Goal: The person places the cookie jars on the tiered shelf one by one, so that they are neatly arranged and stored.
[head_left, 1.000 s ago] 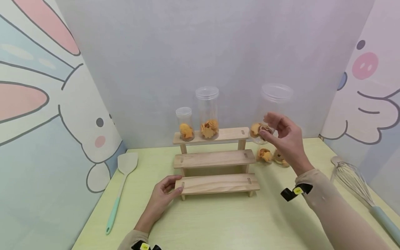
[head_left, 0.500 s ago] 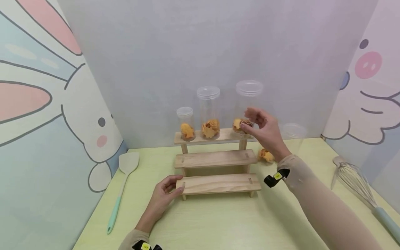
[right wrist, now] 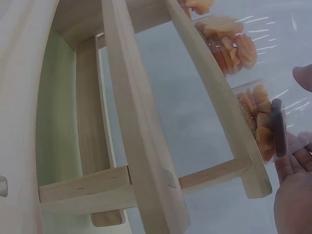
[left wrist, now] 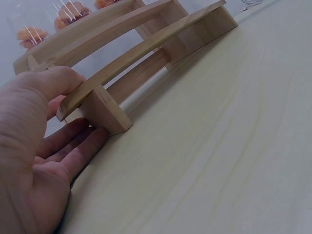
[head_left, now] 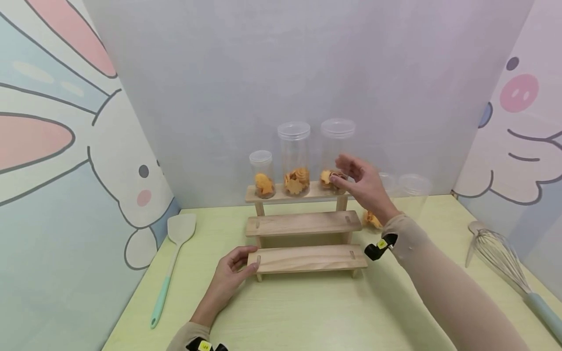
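Observation:
A three-tier wooden display rack [head_left: 303,223] stands mid-table. On its top shelf is a row of clear lidded jars with cookies: a small jar [head_left: 262,175] at left, a tall jar [head_left: 294,158] beside it, and a wider jar [head_left: 337,146] at the right end. My right hand [head_left: 368,189] grips that wider jar low on its right side, thumb in front; the right wrist view shows its cookies [right wrist: 263,124] just over the shelf edge. With my left hand [head_left: 228,269] I hold the left end of the lowest shelf, fingers by its leg [left wrist: 109,111] in the left wrist view.
Behind my right forearm stand two more clear jars [head_left: 414,187], partly hidden; orange cookies [head_left: 372,220] show in one. A spatula [head_left: 171,263] with a mint handle lies at left. At right lie a whisk [head_left: 505,258] and a thin utensil [head_left: 473,239] beside it.
My right hand has carried the wider jar leftward from beside the rack, then lowered it onto the top shelf's right end. My left hand has stayed on the lowest shelf.

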A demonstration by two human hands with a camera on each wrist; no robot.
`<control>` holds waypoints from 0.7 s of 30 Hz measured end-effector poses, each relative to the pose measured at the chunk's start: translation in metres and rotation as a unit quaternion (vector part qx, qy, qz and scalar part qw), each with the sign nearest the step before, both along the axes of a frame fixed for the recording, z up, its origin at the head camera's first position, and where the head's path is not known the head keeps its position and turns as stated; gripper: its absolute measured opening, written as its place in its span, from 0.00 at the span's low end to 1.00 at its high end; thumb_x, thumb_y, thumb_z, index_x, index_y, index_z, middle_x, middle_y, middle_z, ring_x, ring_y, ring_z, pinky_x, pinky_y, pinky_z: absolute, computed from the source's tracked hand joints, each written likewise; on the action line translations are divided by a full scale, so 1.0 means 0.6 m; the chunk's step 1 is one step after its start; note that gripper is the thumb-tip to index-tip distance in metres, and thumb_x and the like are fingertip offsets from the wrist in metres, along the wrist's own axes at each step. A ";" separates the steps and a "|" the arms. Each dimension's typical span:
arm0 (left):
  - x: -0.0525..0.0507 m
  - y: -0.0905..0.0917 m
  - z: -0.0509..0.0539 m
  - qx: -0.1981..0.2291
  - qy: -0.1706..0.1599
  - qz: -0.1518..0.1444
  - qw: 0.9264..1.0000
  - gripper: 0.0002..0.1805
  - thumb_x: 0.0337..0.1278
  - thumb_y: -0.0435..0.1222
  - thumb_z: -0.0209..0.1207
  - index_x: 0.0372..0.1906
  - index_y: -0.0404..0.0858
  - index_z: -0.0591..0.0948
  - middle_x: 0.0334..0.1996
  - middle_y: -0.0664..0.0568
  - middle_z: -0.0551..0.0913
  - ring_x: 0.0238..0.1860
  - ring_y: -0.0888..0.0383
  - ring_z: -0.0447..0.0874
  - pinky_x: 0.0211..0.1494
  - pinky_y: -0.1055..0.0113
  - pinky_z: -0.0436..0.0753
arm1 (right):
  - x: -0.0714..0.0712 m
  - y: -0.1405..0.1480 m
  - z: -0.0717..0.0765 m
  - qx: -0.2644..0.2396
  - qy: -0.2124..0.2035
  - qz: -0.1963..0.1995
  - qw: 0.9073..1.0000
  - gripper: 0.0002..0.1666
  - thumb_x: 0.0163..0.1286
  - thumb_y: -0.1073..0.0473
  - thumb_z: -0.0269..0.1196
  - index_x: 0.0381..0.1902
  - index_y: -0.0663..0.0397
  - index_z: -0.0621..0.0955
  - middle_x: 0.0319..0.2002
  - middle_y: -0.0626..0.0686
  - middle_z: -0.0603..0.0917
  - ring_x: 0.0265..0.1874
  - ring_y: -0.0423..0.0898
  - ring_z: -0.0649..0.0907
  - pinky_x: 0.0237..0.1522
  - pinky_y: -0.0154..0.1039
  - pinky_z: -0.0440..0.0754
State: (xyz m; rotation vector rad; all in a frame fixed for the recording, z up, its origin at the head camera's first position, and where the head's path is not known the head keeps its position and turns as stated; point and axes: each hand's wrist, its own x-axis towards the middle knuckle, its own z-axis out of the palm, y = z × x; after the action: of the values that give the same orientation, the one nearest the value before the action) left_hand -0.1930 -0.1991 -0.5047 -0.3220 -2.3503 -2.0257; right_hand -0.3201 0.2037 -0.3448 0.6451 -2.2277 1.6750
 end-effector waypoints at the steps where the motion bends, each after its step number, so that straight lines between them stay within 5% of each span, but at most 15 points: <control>1: 0.000 0.000 0.000 0.000 0.000 0.000 1.000 0.24 0.73 0.34 0.73 0.69 0.40 0.84 0.69 0.45 0.83 0.66 0.46 0.83 0.66 0.70 0.83 | -0.001 0.000 -0.002 0.000 -0.005 0.004 1.000 0.45 0.78 0.56 0.76 0.84 0.60 0.70 0.75 0.63 0.79 0.75 0.58 0.78 0.77 0.46 0.76; 21: 0.000 0.000 0.002 0.004 0.004 -0.003 1.000 0.24 0.73 0.33 0.73 0.69 0.39 0.84 0.69 0.44 0.83 0.65 0.45 0.83 0.65 0.70 0.83 | 0.001 0.005 0.003 0.014 -0.009 0.003 1.000 0.51 0.77 0.55 0.76 0.88 0.58 0.63 0.79 0.62 0.76 0.80 0.59 0.74 0.82 0.55 0.69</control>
State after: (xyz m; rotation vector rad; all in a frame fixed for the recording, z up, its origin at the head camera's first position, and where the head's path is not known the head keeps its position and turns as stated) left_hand -0.1929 -0.1991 -0.5037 -0.3362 -2.3389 -2.0331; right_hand -0.3194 0.2066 -0.3430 0.6476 -2.2678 1.6606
